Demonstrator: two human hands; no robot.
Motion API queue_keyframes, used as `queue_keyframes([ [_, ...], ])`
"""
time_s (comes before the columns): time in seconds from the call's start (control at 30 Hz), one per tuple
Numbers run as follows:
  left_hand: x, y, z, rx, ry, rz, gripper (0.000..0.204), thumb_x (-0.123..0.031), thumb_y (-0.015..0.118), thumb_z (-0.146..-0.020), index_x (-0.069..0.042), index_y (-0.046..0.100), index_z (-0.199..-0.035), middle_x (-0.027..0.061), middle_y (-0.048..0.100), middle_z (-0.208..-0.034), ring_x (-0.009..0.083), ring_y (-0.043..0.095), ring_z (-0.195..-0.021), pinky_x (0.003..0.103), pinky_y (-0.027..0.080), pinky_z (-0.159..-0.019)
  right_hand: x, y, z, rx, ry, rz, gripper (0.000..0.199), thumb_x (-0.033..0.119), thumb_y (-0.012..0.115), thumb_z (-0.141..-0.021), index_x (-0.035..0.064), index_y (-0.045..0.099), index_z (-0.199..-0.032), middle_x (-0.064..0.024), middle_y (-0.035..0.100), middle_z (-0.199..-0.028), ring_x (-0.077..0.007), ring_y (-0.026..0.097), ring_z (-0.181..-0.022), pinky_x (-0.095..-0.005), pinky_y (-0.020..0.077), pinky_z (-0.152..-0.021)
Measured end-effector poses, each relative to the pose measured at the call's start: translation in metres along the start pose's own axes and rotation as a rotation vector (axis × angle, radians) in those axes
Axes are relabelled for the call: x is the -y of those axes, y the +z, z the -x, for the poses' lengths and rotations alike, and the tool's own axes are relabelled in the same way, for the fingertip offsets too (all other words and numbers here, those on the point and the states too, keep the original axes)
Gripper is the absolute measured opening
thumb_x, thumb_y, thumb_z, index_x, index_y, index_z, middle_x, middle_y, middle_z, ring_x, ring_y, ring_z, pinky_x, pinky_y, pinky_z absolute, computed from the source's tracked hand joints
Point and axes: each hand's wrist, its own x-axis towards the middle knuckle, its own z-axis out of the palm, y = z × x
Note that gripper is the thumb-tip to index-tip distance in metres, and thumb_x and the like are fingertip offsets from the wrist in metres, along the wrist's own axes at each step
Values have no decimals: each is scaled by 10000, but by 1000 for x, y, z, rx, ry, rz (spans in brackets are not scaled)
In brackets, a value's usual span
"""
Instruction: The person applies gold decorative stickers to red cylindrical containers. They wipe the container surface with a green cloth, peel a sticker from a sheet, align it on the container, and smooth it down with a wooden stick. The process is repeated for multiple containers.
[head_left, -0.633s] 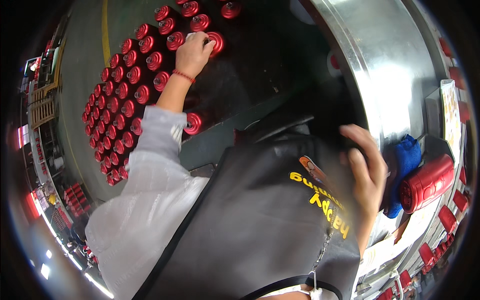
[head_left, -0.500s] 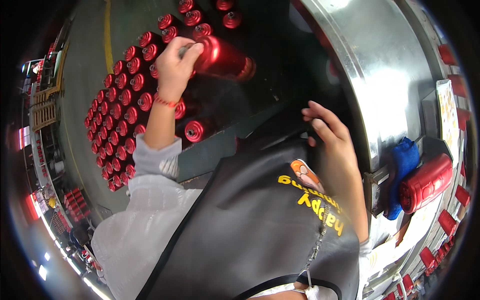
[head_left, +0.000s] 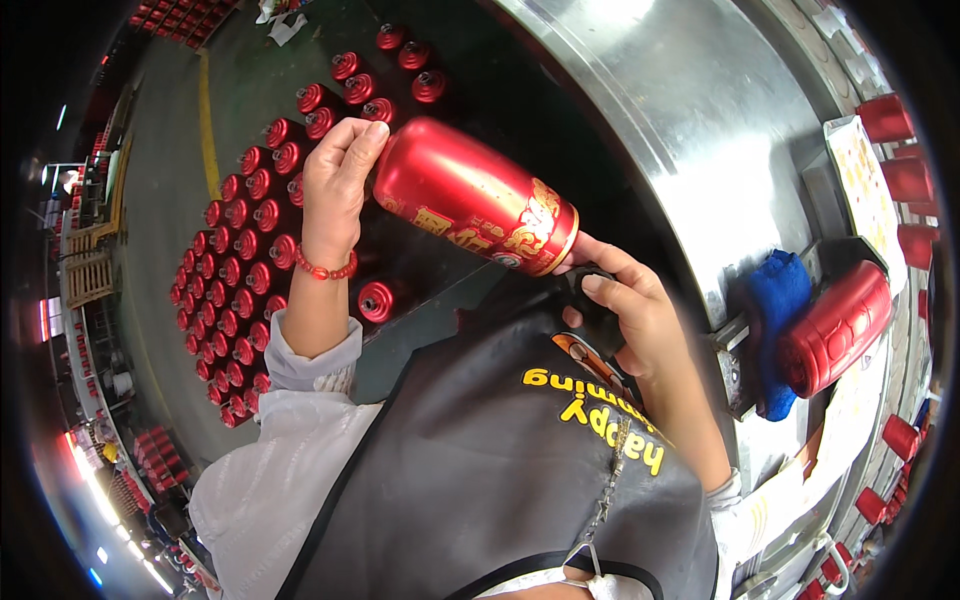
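Note:
A shiny red metal bottle (head_left: 465,190) with gold printing and a gold rim lies tilted across the front of me. My left hand (head_left: 342,165) is closed round its narrow far-left end; the fingers hide the neck. At the gold-rimmed end, my right hand (head_left: 625,295) has its fingertips against the base, partly behind it, with the thumb bent below. A dark patch between the right thumb and lower fingers is hard to make out against my black apron (head_left: 480,430).
Many like bottles (head_left: 245,275) with metal tops stand upright in rows on the green floor to the left. On the right is a curved steel counter (head_left: 690,150). A blue cloth (head_left: 777,310) and another red cylinder (head_left: 835,325) lie beside it.
The bottle has swung round, its base coming toward my right hand and its printed side showing. The right hand has moved up to meet that base.

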Motion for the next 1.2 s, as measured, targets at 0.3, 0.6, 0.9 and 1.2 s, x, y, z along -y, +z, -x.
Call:
queue_keyframes([
  [0.3,-23,6,1,179,-70,53,267,-301,616,-1013,-69,633,-1145,-78,593,-833,-21,471,-636,149,292,-499,5,-14,8,51,36,-288,427,-41,498,-910,-56,555,-1334,-151,650,-1150,-199,632,-890,-318,536,-677],
  [0.6,-10,6,3,116,-149,69,270,-333,593,-1023,-77,628,-1101,-65,605,-828,-14,490,-642,150,308,-495,11,-6,14,-20,80,-137,453,-26,532,-925,-42,543,-1378,-100,653,-1169,-170,610,-807,-293,533,-699],
  [0.9,3,-3,3,150,-88,177,280,-313,581,-1032,-73,604,-1175,-62,624,-898,-8,511,-694,150,343,-546,10,-2,14,-94,2,-46,383,14,572,-959,-3,603,-1341,-51,645,-1122,-140,593,-862,-290,528,-703],
  [1.2,8,8,13,141,29,301,305,-265,596,-1027,-28,567,-1218,-16,639,-972,37,557,-795,194,434,-688,7,5,12,-206,-159,-62,298,80,668,-959,9,650,-1249,-36,668,-1071,-84,589,-871,-246,513,-702],
])
